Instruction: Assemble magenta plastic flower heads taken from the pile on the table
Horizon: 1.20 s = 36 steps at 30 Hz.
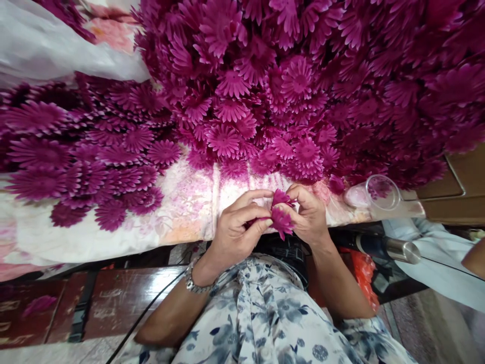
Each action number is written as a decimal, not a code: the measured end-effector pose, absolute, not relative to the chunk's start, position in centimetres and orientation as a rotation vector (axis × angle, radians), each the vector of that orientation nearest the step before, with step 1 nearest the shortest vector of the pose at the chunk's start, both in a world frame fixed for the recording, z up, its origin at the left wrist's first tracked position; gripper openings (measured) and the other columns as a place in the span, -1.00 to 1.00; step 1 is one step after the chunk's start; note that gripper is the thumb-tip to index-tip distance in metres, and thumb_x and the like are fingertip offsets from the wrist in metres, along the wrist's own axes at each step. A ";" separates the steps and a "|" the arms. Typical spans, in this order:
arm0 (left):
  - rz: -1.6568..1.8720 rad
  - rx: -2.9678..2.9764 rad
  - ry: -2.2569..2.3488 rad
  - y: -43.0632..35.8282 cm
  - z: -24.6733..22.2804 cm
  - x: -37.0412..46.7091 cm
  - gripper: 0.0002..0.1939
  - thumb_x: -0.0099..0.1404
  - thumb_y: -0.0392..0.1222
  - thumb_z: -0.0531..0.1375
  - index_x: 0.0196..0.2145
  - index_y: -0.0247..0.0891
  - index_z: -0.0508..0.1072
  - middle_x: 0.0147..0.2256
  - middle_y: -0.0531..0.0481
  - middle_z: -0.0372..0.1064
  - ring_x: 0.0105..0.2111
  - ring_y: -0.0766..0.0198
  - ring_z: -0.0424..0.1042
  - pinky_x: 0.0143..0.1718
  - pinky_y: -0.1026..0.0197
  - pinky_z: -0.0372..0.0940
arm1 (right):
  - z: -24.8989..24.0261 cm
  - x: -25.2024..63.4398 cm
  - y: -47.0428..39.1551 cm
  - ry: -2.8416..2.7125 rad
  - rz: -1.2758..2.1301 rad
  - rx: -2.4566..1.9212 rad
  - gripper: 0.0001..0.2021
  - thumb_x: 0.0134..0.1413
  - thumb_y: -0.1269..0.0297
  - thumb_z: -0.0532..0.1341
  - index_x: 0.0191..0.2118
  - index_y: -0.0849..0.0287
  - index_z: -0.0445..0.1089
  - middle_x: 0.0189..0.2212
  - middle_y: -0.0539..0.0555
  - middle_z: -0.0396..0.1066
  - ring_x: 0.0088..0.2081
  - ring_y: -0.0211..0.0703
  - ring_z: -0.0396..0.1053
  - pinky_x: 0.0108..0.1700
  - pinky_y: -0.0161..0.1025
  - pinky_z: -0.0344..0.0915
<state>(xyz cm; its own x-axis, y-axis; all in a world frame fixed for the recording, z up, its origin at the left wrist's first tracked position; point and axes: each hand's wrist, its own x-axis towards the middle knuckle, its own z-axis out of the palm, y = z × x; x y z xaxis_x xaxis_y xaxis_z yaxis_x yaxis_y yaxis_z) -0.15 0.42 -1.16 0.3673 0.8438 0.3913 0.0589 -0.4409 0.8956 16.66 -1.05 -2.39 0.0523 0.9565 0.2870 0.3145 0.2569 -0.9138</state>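
My left hand (240,225), with a metal watch at the wrist, pinches a small magenta petal flower (282,220) just beyond the near edge of the cloth-covered table. On the other side of the flower, my right hand (309,215) has its thumb and fingers closed on the petals. Both hands nearly touch, and the flower's centre is partly hidden by fingers. Beyond them rises a large heap of magenta flowers (231,108). Flatter stacks of similar flowers (91,156) lie to the left on the pale cloth (182,202).
A clear plastic cup (382,192) lies at the right table edge. White plastic sheeting (68,45) covers the upper left. Below the table are a dark bottle with a steel end (401,250), a red bag (364,278) and a brown bench (125,298). Another person's arm shows at far right.
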 end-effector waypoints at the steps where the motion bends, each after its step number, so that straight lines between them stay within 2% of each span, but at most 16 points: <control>1: 1.157 1.771 0.781 0.4 -1.1 0.0 -0.91 0.16 -0.40 0.19 -0.44 -0.29 0.48 -0.20 -0.17 0.46 -0.19 0.20 0.47 -0.26 0.24 0.35 | -2.3 16.6 -1.1 -1.450 0.836 -1.242 -0.81 0.02 0.22 0.26 -0.48 0.15 0.27 -0.56 -0.10 0.24 -0.51 -0.35 0.18 -0.45 -0.35 0.11; 7: 1.229 1.654 0.785 0.6 -1.4 0.5 -0.89 0.17 -0.39 0.18 -0.46 -0.28 0.49 -0.40 -0.08 0.47 -0.40 0.29 0.47 -0.37 0.29 0.35 | -2.1 16.3 -1.1 -1.299 1.196 -1.126 -0.69 -0.05 0.09 0.30 -0.53 0.16 0.24 -0.61 -0.12 0.18 -0.57 -0.38 0.10 -0.52 -0.37 0.04; 13: 1.365 1.586 0.915 1.8 -1.0 0.0 -0.93 0.15 -0.36 0.22 -0.47 -0.26 0.48 -0.45 -0.01 0.45 -0.42 0.32 0.44 -0.38 0.30 0.33 | -1.8 17.0 0.0 -1.273 0.913 -1.124 -0.79 0.07 0.19 0.23 -0.48 0.16 0.30 -0.57 -0.10 0.20 -0.51 -0.37 0.14 -0.44 -0.36 0.08; 17: 1.279 1.606 0.828 2.4 0.0 0.1 -0.92 0.16 -0.34 0.21 -0.47 -0.26 0.48 -0.24 -0.12 0.50 -0.24 0.23 0.48 -0.20 0.21 0.35 | -0.8 17.0 0.9 -1.375 0.881 -1.176 -0.82 0.04 0.19 0.26 -0.46 0.16 0.32 -0.56 -0.10 0.25 -0.50 -0.36 0.18 -0.43 -0.35 0.11; 19: 1.221 1.616 0.792 2.5 0.4 0.2 -0.92 0.14 -0.34 0.22 -0.48 -0.26 0.49 -0.21 -0.14 0.49 -0.20 0.20 0.47 -0.17 0.18 0.34 | -0.5 16.8 1.2 -1.384 0.888 -1.182 -0.80 0.01 0.18 0.28 -0.46 0.16 0.31 -0.55 -0.10 0.26 -0.49 -0.35 0.20 -0.42 -0.35 0.13; 26: 1.306 1.568 0.829 2.1 -0.1 0.4 -0.90 0.12 -0.36 0.21 -0.52 -0.25 0.48 -0.50 0.01 0.39 -0.47 0.34 0.39 -0.44 0.31 0.29 | -1.5 16.3 1.0 -1.301 0.996 -1.070 -0.76 -0.04 0.16 0.30 -0.50 0.16 0.28 -0.57 -0.12 0.21 -0.52 -0.38 0.16 -0.47 -0.39 0.13; 29: 1.405 1.492 0.932 2.3 -1.0 0.2 -0.91 0.11 -0.36 0.23 -0.51 -0.25 0.47 -0.51 0.05 0.36 -0.48 0.37 0.35 -0.44 0.33 0.26 | -1.5 16.6 1.5 -1.116 0.896 -1.077 -0.75 -0.04 0.08 0.29 -0.46 0.13 0.29 -0.54 -0.11 0.21 -0.52 -0.39 0.16 -0.47 -0.39 0.15; 32: 1.439 1.442 1.018 3.5 -1.1 0.6 -0.92 0.11 -0.35 0.23 -0.51 -0.25 0.46 -0.45 0.05 0.39 -0.43 0.36 0.38 -0.40 0.33 0.28 | -0.4 17.2 3.5 -1.136 0.713 -1.178 -0.79 0.00 0.11 0.27 -0.41 0.13 0.34 -0.54 -0.11 0.24 -0.53 -0.40 0.16 -0.47 -0.40 0.15; 34: 1.462 1.477 1.061 4.8 -0.4 1.2 -0.92 0.12 -0.35 0.21 -0.51 -0.26 0.46 -0.40 0.02 0.43 -0.36 0.33 0.42 -0.32 0.30 0.31 | 0.5 17.7 5.5 -1.262 0.595 -1.259 -0.82 0.04 0.13 0.24 -0.38 0.14 0.37 -0.54 -0.10 0.28 -0.52 -0.39 0.19 -0.45 -0.38 0.18; 36: 1.505 1.550 1.123 6.1 0.5 1.9 -0.91 0.13 -0.36 0.19 -0.51 -0.28 0.46 -0.34 -0.03 0.47 -0.27 0.28 0.45 -0.20 0.23 0.33 | 1.3 18.1 7.2 -1.390 0.422 -1.364 -0.78 0.05 0.12 0.23 -0.24 0.15 0.40 -0.45 -0.04 0.37 -0.49 -0.34 0.25 -0.38 -0.32 0.25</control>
<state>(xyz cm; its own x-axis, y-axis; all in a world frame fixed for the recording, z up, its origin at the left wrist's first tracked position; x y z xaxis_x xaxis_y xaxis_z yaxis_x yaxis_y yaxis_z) 1.89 6.09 0.46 -0.0471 0.9180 0.3937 0.1158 -0.3864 0.9150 18.09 7.23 1.26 0.2506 0.8663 0.4320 0.4800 0.2764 -0.8326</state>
